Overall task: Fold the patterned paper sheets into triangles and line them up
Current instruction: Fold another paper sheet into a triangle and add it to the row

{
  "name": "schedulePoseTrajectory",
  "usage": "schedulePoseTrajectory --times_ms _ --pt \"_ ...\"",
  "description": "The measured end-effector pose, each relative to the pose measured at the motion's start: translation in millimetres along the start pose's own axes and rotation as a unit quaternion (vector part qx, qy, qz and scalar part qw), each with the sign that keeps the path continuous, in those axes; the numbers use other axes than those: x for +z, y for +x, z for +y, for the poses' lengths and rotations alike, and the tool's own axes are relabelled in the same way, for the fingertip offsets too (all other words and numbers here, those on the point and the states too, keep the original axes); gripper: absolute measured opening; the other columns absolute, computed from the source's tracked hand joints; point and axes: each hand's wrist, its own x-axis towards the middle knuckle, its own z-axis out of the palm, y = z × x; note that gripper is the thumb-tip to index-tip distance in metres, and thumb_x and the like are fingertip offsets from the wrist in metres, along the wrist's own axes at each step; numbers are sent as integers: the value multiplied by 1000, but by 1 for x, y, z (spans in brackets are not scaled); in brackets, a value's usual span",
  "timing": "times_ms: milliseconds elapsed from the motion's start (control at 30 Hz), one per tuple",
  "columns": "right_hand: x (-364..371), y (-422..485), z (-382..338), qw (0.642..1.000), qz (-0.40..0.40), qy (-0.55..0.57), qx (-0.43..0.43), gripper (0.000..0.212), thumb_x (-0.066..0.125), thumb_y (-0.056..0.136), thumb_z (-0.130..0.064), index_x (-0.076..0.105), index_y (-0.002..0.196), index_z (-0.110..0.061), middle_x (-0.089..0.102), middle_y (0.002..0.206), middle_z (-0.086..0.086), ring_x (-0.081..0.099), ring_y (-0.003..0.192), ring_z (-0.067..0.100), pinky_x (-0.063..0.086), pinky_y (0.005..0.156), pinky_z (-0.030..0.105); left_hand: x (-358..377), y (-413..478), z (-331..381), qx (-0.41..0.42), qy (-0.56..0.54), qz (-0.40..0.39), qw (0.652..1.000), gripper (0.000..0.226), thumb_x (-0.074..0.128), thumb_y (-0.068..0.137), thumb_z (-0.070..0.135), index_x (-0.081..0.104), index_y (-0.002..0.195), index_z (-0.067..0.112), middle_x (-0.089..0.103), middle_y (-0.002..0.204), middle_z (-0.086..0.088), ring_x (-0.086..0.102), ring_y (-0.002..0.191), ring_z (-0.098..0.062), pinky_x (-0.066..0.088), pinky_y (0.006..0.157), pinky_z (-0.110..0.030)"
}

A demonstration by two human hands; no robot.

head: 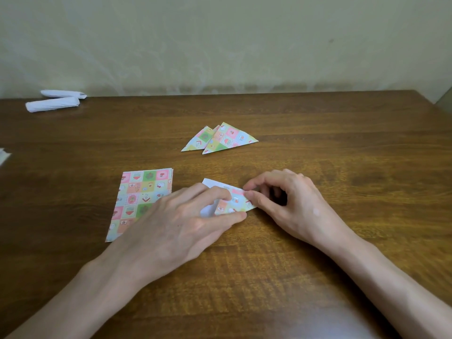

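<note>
Patterned paper sheet (234,200), part folded so that its white back shows at the far corner, lies on the worktop (342,148) near the front, between the person's two hands. The left hand (186,223) lies over its left part, fingers (210,190) stretched and pressing it down, thumb along the near edge. The right hand (293,204) holds its right end, forefinger and thumb curled and pinched on the paper. Just left of it, a stack of flat sheets (139,192) in the same check of pink, green, yellow and orange squares is partly hidden by the left hand. Farther back, two folded triangles (227,139) lie overlapping, the right one on top. The small pictures in the squares are too blurred to tell any writing. At the far left, by the wall (220,40), two white paper rolls (52,104) lie side by side
</note>
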Motion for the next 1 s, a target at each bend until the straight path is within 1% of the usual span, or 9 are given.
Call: schedulePoseTrajectory --times_ms 100,200,267,333,400,667,833,900,1000 --pt "-5 -1 1 1000 -21 11 -6 15 63 95 -52 72 104 -42 61 79 -14 55 87 8 46 85 35 2 1 1 -1 3 7 1000 35 57 104 36 59 140 40 56 134 9 57 106 -12 53 73 -30" --pt "-9 0 1 999 -32 26 -14 13 67 95 -49 73 105 -42 62 80 -14 57 87 11 47 85 36 2 0 0 -9 -7 10 1000 36 57 104 36 60 140 38 54 134 10 57 107 -10 55 73 -31" --pt "-12 0 2 998 -41 33 -17 12 70 94 -45 74 105 -41 64 81 -14 59 87 12 46 83 31 2 0 0 -11 -12 10 1000 35 57 104 36 62 138 38 53 133 11 57 106 -10 56 72 -32" --pt "-14 1 4 998 -47 41 -16 12 73 93 -41 75 105 -39 65 80 -14 60 86 13 44 80 23 2 0 0 -13 -16 14 1000 34 58 103 35 62 137 38 52 133 10 58 104 -11 56 68 -35" --pt "-15 1 4 998 -46 47 -10 12 74 93 -39 77 104 -38 66 80 -13 61 85 13 42 76 19 2 1 1 -14 -12 16 1000 36 59 102 33 62 138 38 51 134 10 57 103 -12 56 65 -34" --pt "-10 1 4 999 -17 46 19 9 77 92 -38 77 100 -35 66 79 -15 61 79 12 44 73 18 3 1 2 -23 14 -1 1000 41 59 101 32 58 142 37 56 130 8 58 107 -15 47 65 -27" --pt "-13 6 2 997 -45 29 51 6 71 95 -41 74 94 -36 65 78 -17 58 76 10 42 68 19 3 2 3 -30 18 -3 999 42 59 100 32 59 143 33 57 127 10 57 108 -13 47 66 -25" --pt "-14 10 2 996 -58 23 66 6 69 96 -39 73 92 -37 67 79 -16 58 76 8 42 67 20 2 3 4 -32 12 2 999 41 57 101 33 59 142 28 57 125 10 57 108 -12 50 67 -25" --pt "-14 15 2 994 -62 19 88 8 70 96 -37 74 89 -36 66 78 -20 56 74 6 42 65 19 1 3 4 -34 12 8 999 41 54 102 33 61 141 21 58 121 9 58 109 -13 58 69 -30"
